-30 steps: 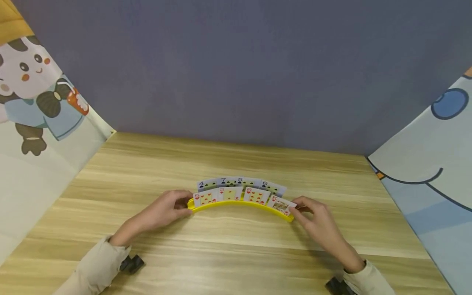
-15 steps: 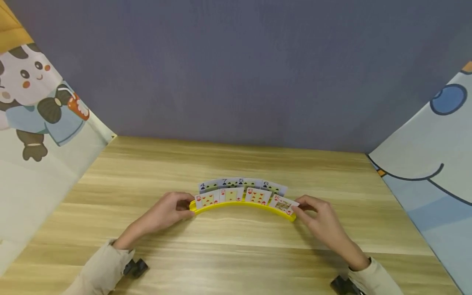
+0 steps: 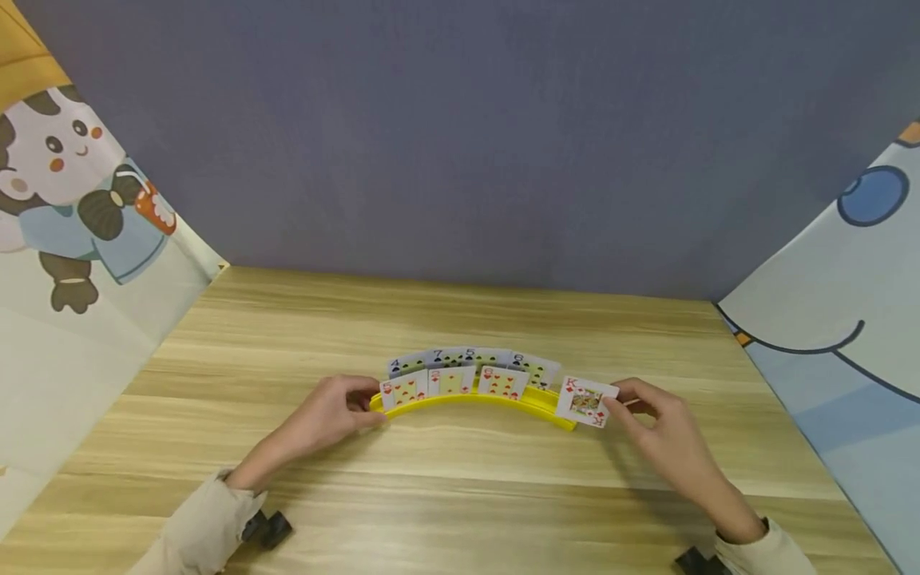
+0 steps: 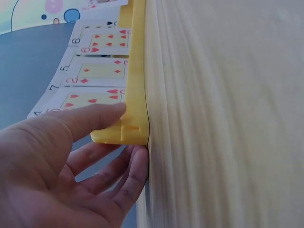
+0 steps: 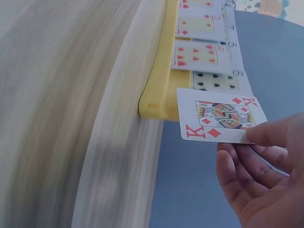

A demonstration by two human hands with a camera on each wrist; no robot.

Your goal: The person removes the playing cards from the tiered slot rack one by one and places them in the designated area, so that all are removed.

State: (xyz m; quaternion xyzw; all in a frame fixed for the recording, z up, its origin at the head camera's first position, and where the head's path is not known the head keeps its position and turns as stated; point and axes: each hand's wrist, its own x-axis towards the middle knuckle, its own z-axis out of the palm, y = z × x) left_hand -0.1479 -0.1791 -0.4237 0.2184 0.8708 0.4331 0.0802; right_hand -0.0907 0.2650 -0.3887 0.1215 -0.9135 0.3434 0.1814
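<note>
Finding: king point(image 5: 223, 116) in right hand point(image 3: 667, 423), rack point(image 4: 137, 76) in left hand point(image 3: 331, 407)

The right hand's grip is narrowed to a card's thickness: thumb on the face, fingers behind, pinching the king of diamonds at its right edge. The king faces the head view, slightly tilted, and overlaps the rack's right end in that view; whether its edge touches the rack cannot be told. The left hand's grip spans the rack's left end, thumb on the near side and fingers on the far side.

The rack, yellow and curved, stands on the tabletop point(image 3: 431, 471), its middle bowed away from the person. Its front row carries, left to right, the 5 of hearts point(image 3: 404, 390), 2 of diamonds point(image 3: 451, 381) and 6 of hearts point(image 3: 503, 384). Bare yellow of the rack shows between the 6 of hearts and the king. Behind stand black cards point(image 3: 535, 370) reading 4, 7, 5 and 6, partly covered by the front row.

Both sleeves point(image 3: 194, 527) are beige, with a black device point(image 3: 275, 530) at each wrist. A grey-blue wall point(image 3: 460, 144) borders the tabletop's far edge; panels point(image 3: 805, 319) with cartoon prints flank it.
</note>
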